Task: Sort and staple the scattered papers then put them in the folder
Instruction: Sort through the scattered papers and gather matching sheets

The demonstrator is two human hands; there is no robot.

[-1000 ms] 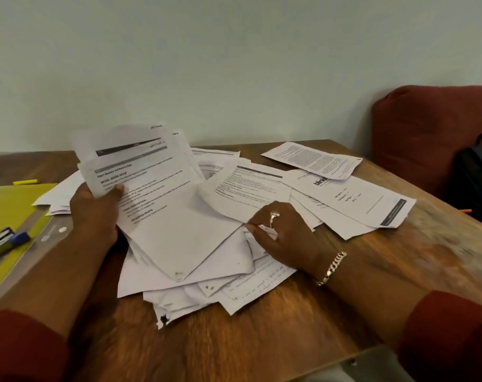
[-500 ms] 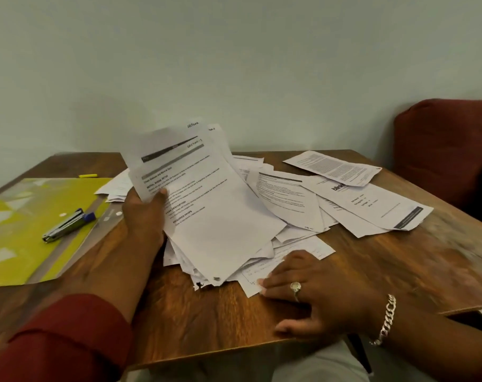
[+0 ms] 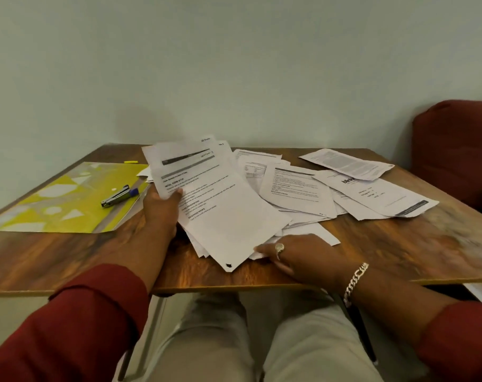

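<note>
Knees: pale trousers show under the near edge of the bench (image 3: 399,260), so the person sits close.
Right hand (image 3: 297,257): lies flat at the near edge with fingers straight, fingertips pressing the low corner of the loose sheets; it grips nothing. It seems to be pinning them so the pile does not slide.
Left hand (image 3: 162,210): curled round the left edge of a held bundle of papers (image 3: 220,199), thumb on the top page. The likely reason is to collect matching pages for stapling.
Bundle direction: its long axis runs from far left to near right; the printed heading is at the far end, tilted up, and the near corner rests on the pile.
Scattered papers (image 3: 300,188): overlapping sheets spread across the middle and right of the bench, turned at different angles, still unsorted.
Folder (image 3: 66,205): yellow-green, lying flat at the left, well apart from the pile and with no papers in it.
Stapler (image 3: 118,196): lies on the folder, angled far right to near left, untouched.
Highlighter (image 3: 130,162): small yellow one beyond the folder.
Seat back (image 3: 454,150): red, at far right.
</note>
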